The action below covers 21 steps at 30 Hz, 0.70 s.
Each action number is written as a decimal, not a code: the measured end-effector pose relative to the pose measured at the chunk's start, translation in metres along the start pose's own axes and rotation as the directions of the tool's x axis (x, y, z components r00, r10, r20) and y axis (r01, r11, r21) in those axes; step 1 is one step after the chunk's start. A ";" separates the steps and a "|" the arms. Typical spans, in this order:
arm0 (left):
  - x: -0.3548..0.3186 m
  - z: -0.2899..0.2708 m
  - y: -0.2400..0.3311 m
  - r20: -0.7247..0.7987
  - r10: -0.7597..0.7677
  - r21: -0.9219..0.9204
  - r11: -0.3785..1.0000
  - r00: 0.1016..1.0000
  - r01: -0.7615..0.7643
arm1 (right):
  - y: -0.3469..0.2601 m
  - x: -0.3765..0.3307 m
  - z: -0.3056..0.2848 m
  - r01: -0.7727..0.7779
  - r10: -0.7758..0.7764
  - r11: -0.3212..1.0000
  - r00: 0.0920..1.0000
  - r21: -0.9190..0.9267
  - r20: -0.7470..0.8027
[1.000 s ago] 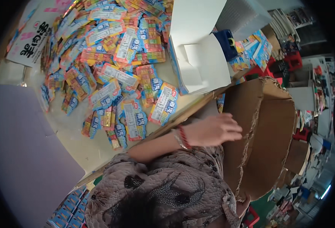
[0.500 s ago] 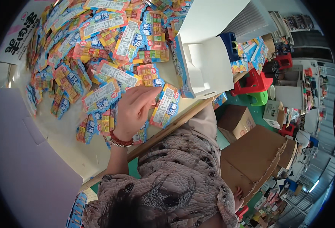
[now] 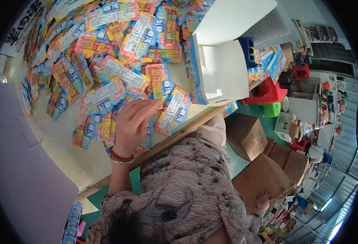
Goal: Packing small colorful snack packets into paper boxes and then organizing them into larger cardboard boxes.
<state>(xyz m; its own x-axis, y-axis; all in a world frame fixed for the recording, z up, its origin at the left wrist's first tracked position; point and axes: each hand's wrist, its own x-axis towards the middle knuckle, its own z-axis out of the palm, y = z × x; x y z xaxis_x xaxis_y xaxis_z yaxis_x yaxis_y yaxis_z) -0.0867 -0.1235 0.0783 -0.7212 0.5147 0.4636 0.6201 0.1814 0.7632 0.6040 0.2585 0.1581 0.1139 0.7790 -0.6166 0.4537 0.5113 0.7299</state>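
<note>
The left hand (image 3: 131, 124) hangs over the near edge of the bench (image 3: 85, 164), its fingers held together and bent toward the upper right; whether they pinch anything cannot be told, as the palm side is turned away. Just right of the fingertips a pale-labelled pack (image 3: 173, 112) lies on the bench by its front edge, long axis slanting from lower left to upper right, printed panel up. Above the fingertips, a pack with coloured blocks (image 3: 159, 81) lies with its long axis nearly up and down the view, its lower end partly hidden. Another, the half-covered pack (image 3: 147, 140), shows only a strip beside the wrist. The heap of packs (image 3: 105, 40) behind points every way and is cut off at the top. The right hand (image 3: 263, 199) rests, fingers spread, on a brown carton (image 3: 256, 179) whose ragged edge faces right; its far inside is out of sight.
</note>
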 end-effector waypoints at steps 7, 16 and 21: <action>0.000 0.008 0.015 -0.002 0.025 0.100 0.995 1.000 -0.025 | -0.001 0.065 0.013 0.021 -0.019 0.999 0.998 0.039 -0.056; -0.001 0.047 0.047 0.092 0.006 0.154 0.988 0.996 -0.020 | -0.039 0.163 0.069 0.071 -0.031 0.931 0.993 -0.357 0.115; 0.004 0.054 0.071 0.104 -0.013 0.190 0.982 0.995 -0.007 | -0.073 0.210 0.039 0.197 0.071 0.494 0.962 -0.847 0.265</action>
<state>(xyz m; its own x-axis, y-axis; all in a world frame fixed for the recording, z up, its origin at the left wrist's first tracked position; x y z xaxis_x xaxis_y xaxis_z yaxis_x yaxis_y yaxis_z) -0.0291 -0.0634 0.1098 -0.6931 0.5966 0.4046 0.6727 0.3337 0.6604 0.6288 0.3702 -0.0361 0.3763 0.6889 -0.6195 -0.5017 0.7137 0.4889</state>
